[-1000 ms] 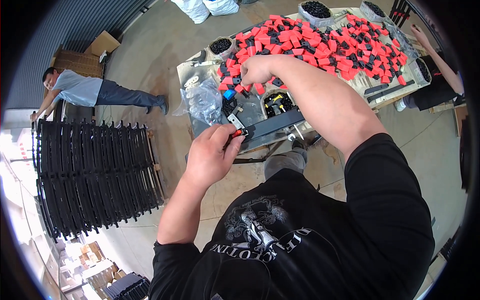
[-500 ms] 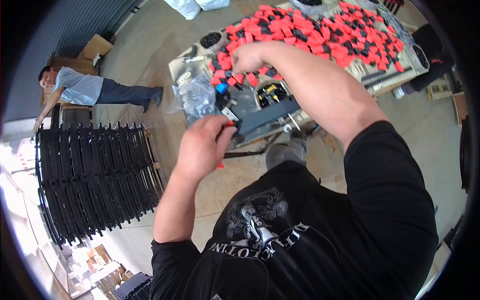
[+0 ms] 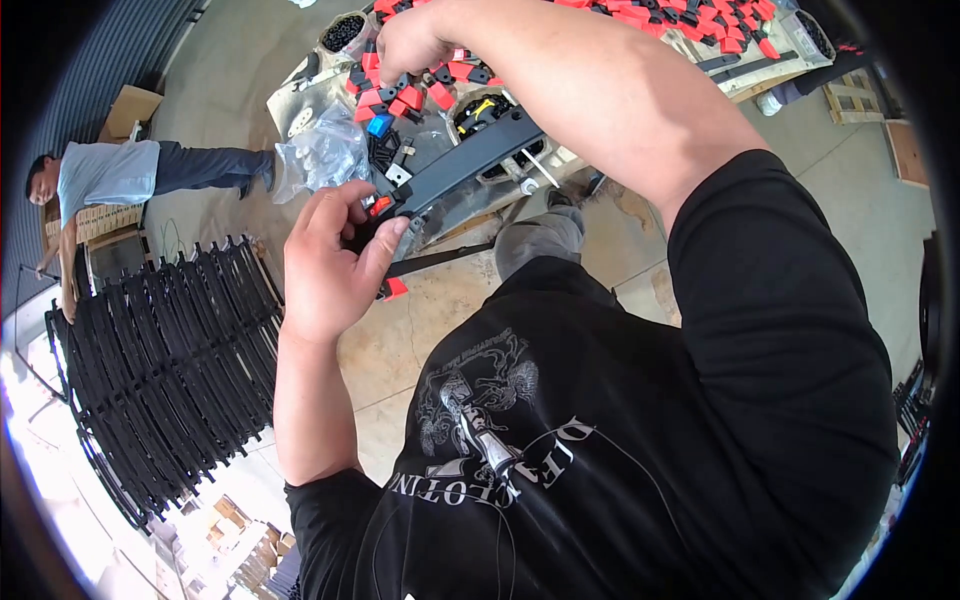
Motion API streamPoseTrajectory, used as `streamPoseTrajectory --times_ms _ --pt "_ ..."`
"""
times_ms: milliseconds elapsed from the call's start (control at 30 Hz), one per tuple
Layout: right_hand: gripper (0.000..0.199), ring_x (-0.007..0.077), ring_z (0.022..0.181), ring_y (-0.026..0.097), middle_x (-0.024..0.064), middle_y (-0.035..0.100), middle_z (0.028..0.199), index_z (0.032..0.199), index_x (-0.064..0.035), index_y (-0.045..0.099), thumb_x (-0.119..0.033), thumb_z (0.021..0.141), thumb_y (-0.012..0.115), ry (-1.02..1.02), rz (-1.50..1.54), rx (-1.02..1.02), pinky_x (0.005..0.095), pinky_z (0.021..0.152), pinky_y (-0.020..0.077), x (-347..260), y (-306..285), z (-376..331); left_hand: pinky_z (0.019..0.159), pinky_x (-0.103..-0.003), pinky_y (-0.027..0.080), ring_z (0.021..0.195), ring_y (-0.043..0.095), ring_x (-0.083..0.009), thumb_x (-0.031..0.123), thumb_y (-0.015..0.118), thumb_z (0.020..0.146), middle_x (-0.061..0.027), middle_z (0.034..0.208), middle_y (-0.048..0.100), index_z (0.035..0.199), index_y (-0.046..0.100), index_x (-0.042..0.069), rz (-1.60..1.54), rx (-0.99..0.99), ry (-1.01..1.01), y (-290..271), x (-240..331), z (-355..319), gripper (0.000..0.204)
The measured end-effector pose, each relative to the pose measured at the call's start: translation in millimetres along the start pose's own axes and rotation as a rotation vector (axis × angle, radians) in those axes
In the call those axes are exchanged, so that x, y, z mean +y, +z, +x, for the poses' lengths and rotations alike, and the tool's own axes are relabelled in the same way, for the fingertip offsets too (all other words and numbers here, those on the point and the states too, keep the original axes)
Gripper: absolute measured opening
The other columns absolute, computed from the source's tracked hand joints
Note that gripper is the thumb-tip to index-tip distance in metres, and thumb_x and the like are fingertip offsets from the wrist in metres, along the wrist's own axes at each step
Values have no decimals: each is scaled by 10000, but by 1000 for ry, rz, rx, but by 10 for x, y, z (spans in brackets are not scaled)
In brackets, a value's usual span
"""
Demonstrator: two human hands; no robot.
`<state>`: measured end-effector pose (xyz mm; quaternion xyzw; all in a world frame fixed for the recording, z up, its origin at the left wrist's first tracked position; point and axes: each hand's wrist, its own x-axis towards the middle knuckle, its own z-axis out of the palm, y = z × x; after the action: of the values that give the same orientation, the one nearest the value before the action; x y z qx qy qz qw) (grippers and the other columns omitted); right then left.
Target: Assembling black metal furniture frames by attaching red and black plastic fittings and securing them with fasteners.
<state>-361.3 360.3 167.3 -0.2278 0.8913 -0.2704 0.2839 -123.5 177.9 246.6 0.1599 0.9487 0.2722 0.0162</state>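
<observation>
My left hand (image 3: 330, 255) is curled around the near-left end of a long dark metal bar (image 3: 465, 165), with thumb and fingers on either side. A small red piece (image 3: 379, 206) shows at that end, beside my fingertips. At the table's far left, my right hand (image 3: 412, 42) reaches down into a pile of red and black plastic pieces (image 3: 440, 95). Its fingers are bent and pressed together; what they hold, if anything, is hidden. A blue piece (image 3: 380, 125) and black parts (image 3: 388, 152) lie between my hands.
A clear plastic bag (image 3: 325, 150) lies on the table's left. Tubs of black parts (image 3: 343, 33) and yellow-and-black parts (image 3: 483, 115) stand nearby. A wrench-like metal tool (image 3: 530, 183) sticks out past the bar. Stacked black frames (image 3: 175, 370) and a person (image 3: 110, 175) are at left.
The view has shifted, so the table sits higher and further left. My left hand has opened wider around the bar's end. My right hand stays at the pile.
</observation>
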Motion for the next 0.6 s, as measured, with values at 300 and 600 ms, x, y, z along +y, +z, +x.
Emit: streamPoseTrajectory --times_ms 300,600 --pt "346 229 674 585 114 629 791 926 -5 701 -345 864 722 -15 -78 -60 406 610 467 -13 -60 -85 770 -329 494 840 587 -195 290 874 779 -91 925 644 1154 666 -13 -57 60 254 -80 209 468 526" --pt "424 293 910 714 198 750 1063 1096 10 762 -348 879 695 -117 -290 -37 421 822 552 -8 -214 -185 652 -380 520 658 639 -253 396 814 847 -105 706 656 992 704 7 -163 -288 -21 267 233 694 430"
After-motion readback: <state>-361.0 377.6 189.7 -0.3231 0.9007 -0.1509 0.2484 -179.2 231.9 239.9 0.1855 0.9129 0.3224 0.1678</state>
